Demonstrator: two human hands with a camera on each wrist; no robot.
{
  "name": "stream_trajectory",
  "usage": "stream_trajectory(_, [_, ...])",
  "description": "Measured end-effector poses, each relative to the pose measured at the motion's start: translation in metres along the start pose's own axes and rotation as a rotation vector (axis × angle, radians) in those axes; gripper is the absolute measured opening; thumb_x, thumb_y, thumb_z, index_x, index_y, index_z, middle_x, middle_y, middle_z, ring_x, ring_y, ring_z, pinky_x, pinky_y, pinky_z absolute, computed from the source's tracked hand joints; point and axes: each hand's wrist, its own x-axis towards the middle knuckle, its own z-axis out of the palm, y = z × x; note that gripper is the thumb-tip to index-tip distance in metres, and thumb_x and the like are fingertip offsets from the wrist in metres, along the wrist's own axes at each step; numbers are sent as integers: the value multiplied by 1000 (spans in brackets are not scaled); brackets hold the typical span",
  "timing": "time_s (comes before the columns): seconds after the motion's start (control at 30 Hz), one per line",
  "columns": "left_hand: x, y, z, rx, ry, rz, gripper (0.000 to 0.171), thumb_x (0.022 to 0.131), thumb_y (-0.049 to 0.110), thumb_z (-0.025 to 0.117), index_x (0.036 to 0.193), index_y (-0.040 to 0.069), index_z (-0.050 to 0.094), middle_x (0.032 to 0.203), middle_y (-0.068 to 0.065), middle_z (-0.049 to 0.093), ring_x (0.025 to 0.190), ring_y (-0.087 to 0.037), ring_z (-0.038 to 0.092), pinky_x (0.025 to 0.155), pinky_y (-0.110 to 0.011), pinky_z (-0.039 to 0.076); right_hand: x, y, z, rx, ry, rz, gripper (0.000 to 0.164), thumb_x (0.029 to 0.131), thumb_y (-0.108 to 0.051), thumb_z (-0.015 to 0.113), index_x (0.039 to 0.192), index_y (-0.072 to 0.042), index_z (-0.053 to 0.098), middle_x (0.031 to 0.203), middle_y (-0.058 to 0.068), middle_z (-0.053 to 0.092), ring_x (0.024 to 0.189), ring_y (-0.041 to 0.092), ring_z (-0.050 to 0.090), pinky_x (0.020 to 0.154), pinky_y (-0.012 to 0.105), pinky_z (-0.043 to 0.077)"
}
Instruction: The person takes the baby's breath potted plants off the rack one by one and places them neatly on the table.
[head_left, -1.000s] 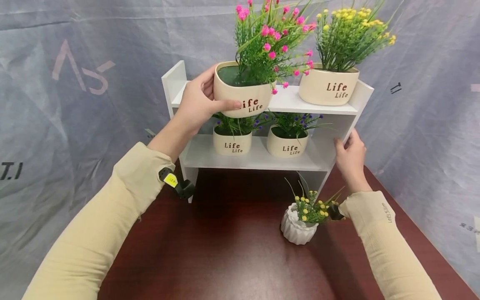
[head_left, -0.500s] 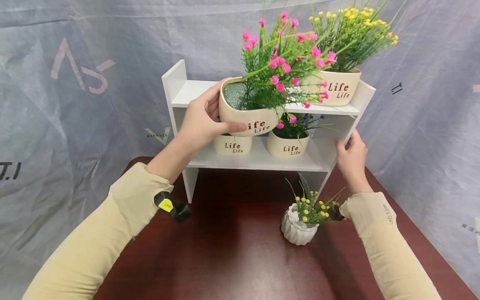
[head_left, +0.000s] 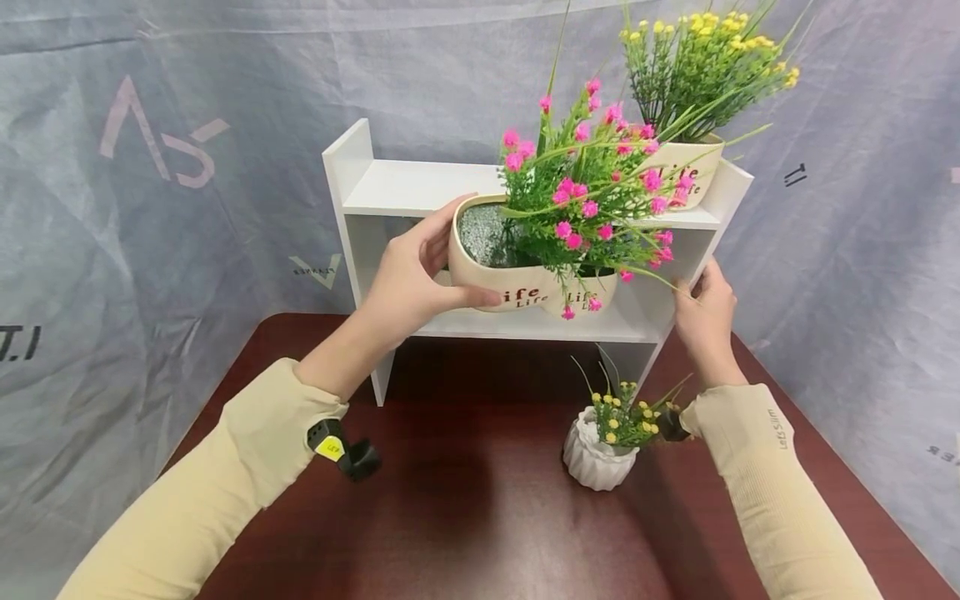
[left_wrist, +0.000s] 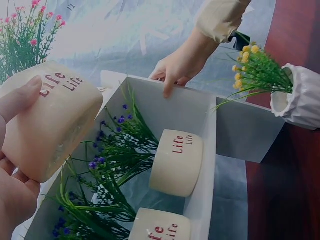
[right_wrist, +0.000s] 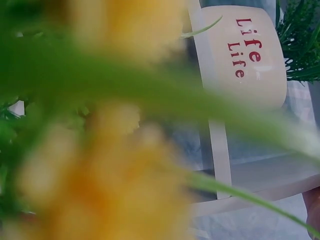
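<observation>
My left hand (head_left: 420,287) grips a cream oval "Life" pot (head_left: 517,282) of pink artificial flowers at its left end, thumb across the front and fingers behind. The pot hangs in front of a white two-tier shelf (head_left: 420,183), overlapping the lower tier in the head view. My right hand (head_left: 705,321) pinches the edge of the shelf's right side panel. On the lower tier stand two cream pots of purple flowers, plain in the left wrist view: one pot (left_wrist: 177,162) nearer the right panel, another pot (left_wrist: 160,225) beside it. The pink pot hides much of them in the head view.
A cream pot (head_left: 708,162) of yellow flowers stands at the upper tier's right end. On the dark red table (head_left: 465,508), a small white fluted pot (head_left: 596,458) with yellow flowers stands before the shelf's right leg. Grey cloth (head_left: 225,208) hangs behind.
My left hand has lowered the pink flower pot from upper-tier height to in front of the lower tier, drifting slightly right. My right hand has stayed on the side panel.
</observation>
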Motion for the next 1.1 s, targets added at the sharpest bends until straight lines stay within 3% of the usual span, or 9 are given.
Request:
stream_trajectory(0.3, [-13,-15,2,28,-34,-30,96,66,0,87,147,24,42,148,6,46,138,-6,43,112,-19,36,-2,-2,-1,-12,16,-38,35,98,-13,49,132,-3,53,127,19,64,114,35,64,94,51,53])
stream_trajectory(0.8, [-27,-43,11,9,-76,-68,95,66,1,87,148,17,42,146,4,48,137,-7,44,114,-24,36,-1,-1,0,-5,17,-52,31,99,-14,49,127,-2,54,124,20,65,114,35,64,95,50,53])
stream_trajectory(1.1, [-34,-60,17,-15,-93,-82,94,66,1,87,147,20,43,146,5,48,134,-11,49,110,-32,43,-2,-1,0,-19,6,-42,34,101,-22,48,130,-6,53,125,16,65,113,33,64,94,48,54])
